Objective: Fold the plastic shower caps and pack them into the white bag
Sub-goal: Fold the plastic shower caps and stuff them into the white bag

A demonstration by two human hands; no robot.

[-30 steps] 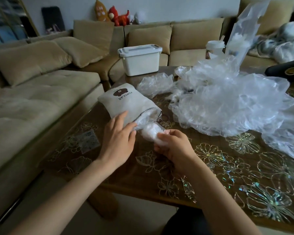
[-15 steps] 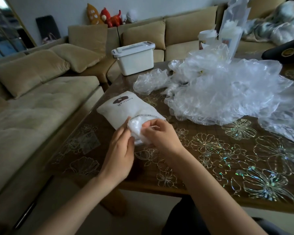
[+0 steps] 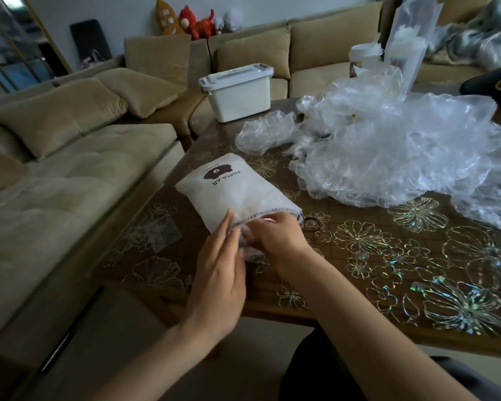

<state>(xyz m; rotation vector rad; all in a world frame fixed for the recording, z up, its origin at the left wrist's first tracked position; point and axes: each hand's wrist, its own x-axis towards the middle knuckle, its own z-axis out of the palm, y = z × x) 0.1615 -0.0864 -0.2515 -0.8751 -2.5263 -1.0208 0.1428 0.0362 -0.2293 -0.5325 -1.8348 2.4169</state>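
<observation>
Pushing the folded cap [image 3: 251, 252] into the white bag [image 3: 232, 186] wants the mouth held wide, I'd say: left hand [image 3: 217, 273], fingers straight and together, steadies its rim, right hand [image 3: 282, 241] curls round the cap, half inside. Loose caps [image 3: 388, 151] heap at two o'clock on the surface [image 3: 359, 302]; the lidded box [image 3: 237, 94] at twelve hides its contents

Shower cap [image 3: 252, 255] mostly hidden in bag [image 3: 237, 195]

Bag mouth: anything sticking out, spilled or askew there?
Nothing spilled. A bit of cap pokes out of the bag mouth between the left hand and right hand. The bag's corner lies near the table's left edge.
</observation>
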